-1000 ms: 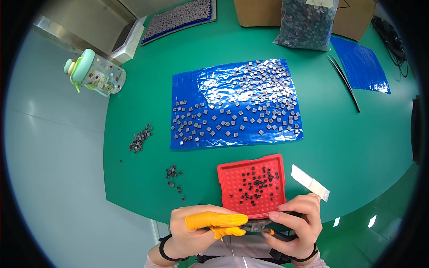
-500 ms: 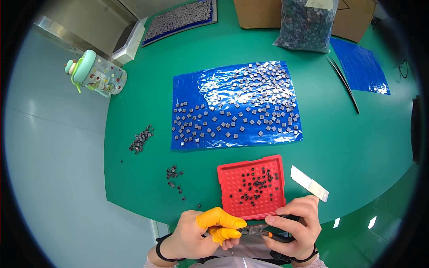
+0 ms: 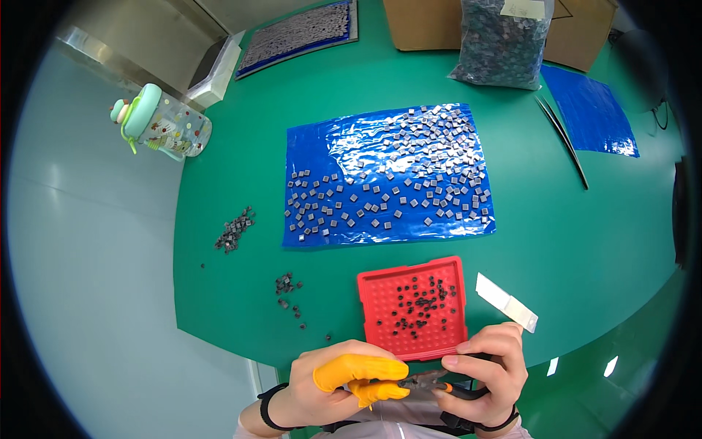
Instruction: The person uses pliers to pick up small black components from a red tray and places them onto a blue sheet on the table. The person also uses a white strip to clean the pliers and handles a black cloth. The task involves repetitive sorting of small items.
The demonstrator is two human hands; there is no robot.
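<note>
left hand point(image 3: 333, 384) and right hand point(image 3: 486, 373) curled, fingertips meeting

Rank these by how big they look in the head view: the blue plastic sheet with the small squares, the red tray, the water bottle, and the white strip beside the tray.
1. Blue plastic sheet
2. Red tray
3. Water bottle, though fisheye bending near the rim makes this less sure
4. White strip

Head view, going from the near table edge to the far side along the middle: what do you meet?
Left hand and right hand gripping pliers → red tray holding small dark parts → blue sheet covered with small square pieces → bag of dark parts before cardboard boxes.
</note>
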